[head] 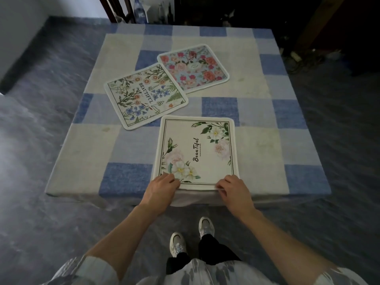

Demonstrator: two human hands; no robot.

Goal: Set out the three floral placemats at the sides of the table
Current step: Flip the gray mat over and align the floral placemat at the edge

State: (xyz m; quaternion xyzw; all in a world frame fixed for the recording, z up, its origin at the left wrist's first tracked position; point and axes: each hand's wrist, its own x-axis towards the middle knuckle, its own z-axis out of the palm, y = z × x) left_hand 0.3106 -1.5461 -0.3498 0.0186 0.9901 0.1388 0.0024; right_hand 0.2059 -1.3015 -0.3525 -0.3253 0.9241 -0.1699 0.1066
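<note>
Hands at the near edge: my left hand (162, 187) and my right hand (232, 190) each hold a near corner of the white rose placemat (197, 153), with fingers curled onto its top face. The thumbs do not show. This mat lies flat and square to the near side of the table (267, 112), its near hem flush with the edge, so I judge the first of three placings nearly done, pending release.

Mat surface: matte, woven-looking cloth with rounded corners, a thin dark printed border, pale blossoms at two opposite corners and script lettering across the middle.

Middle ground: the botanical placemat (146, 95), cream with blue and orange sprigs and a white bound rim, lies skewed near the table's centre, its near corner just beside the first mat.

Farther: the pink-flowered placemat (193, 67), on a pale blue ground, touches the botanical one along an edge and is also skewed. Both remain to be set at the sides.

Ground: the checked tablecloth (220, 109), blue and cream squares, soft and slightly mottled.
</note>
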